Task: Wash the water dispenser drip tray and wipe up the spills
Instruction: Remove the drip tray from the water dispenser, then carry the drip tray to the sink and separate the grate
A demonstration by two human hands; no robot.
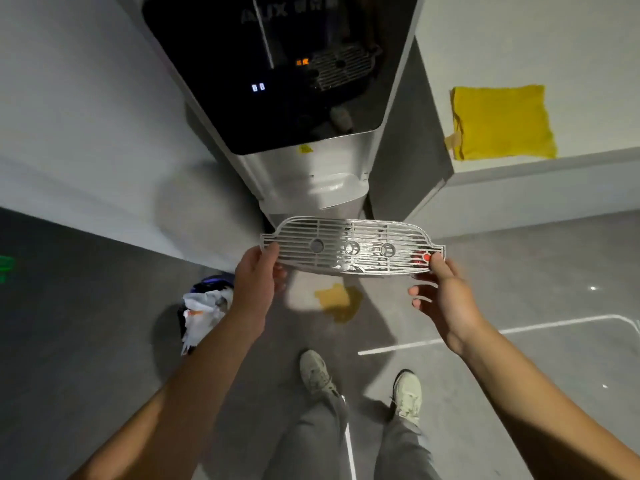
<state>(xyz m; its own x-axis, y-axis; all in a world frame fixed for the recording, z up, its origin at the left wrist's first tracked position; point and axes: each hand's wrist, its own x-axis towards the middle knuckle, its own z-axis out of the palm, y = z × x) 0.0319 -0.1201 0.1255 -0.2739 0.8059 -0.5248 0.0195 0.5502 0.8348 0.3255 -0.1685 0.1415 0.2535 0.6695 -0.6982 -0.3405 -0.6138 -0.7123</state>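
A silver slotted drip tray grille (349, 245) is held level in the air in front of the water dispenser (311, 174). My left hand (258, 277) grips its left end and my right hand (441, 292) pinches its right end, next to a small red float. The dispenser has a black glossy top panel (242, 81) that reflects the grille. A yellow cloth (502, 123) lies flat on the white counter to the right. On the grey floor below the grille lies a yellowish spill (341, 301).
A bin with a dark bag and crumpled white paper (204, 311) stands on the floor at the left, by a white wall. The white counter (540, 171) flanks the dispenser on the right. My two feet (363, 386) stand just behind the spill. White lines mark the floor.
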